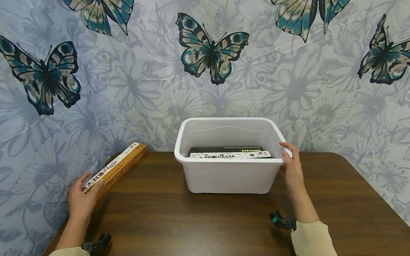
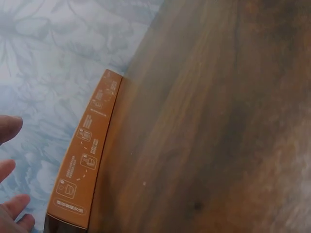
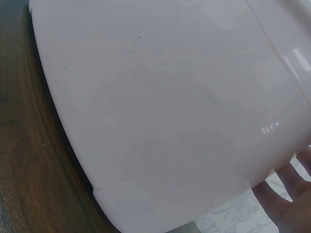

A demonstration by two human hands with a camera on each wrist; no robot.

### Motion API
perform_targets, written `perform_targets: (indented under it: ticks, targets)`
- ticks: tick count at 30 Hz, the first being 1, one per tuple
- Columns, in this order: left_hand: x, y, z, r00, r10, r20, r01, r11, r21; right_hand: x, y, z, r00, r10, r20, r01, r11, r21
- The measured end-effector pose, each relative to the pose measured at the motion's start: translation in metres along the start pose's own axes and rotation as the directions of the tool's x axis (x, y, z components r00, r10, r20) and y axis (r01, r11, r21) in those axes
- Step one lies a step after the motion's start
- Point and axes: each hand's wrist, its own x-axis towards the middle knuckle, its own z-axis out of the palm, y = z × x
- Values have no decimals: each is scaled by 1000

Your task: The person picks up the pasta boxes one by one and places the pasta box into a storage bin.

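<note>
An orange pasta box (image 1: 125, 164) with a white printed strip lies slantwise along the table's left edge. My left hand (image 1: 82, 200) is at its near end, thumb to one side and fingers to the other. In the left wrist view, the visible fingers (image 2: 8, 130) stand apart from the box's orange side (image 2: 82, 155). My right hand (image 1: 292, 168) grips the right rim of a white plastic bin (image 1: 230, 178). The right wrist view shows its fingers (image 3: 291, 182) at the bin's outer wall (image 3: 146, 121). Inside the bin lie pasta boxes (image 1: 229, 154), partly hidden by the front wall.
Both wrists wear dark bands, the right one (image 1: 282, 221) with a green patch. The brown wooden table (image 1: 191, 229) ends at a wall covering (image 1: 140, 85) printed with butterflies and flowers. Table surface lies in front of the bin and to its right.
</note>
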Motion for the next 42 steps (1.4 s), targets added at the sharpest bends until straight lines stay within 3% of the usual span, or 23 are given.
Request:
perform_targets:
  ticks: [8,17,26,36,42]
  targets:
    - [2,-9,1,997,-73,-2,73,997,-21,0,-1,1,1000,-1,-2,1,1000,2]
    - [-3,-14,4,996,-84,-27,85,996,38,0,-1,1,1000,6,0,-6,1000,3]
    - [-5,-20,7,996,-71,-47,73,996,55,-2,0,0,1000,6,5,-6,1000,3]
    - [-8,-21,10,999,-27,-33,33,978,206,-4,-1,-1,1000,13,9,-13,1000,3]
    - [-9,-18,10,998,-26,-51,38,972,232,-3,-2,0,1000,8,9,-8,1000,2]
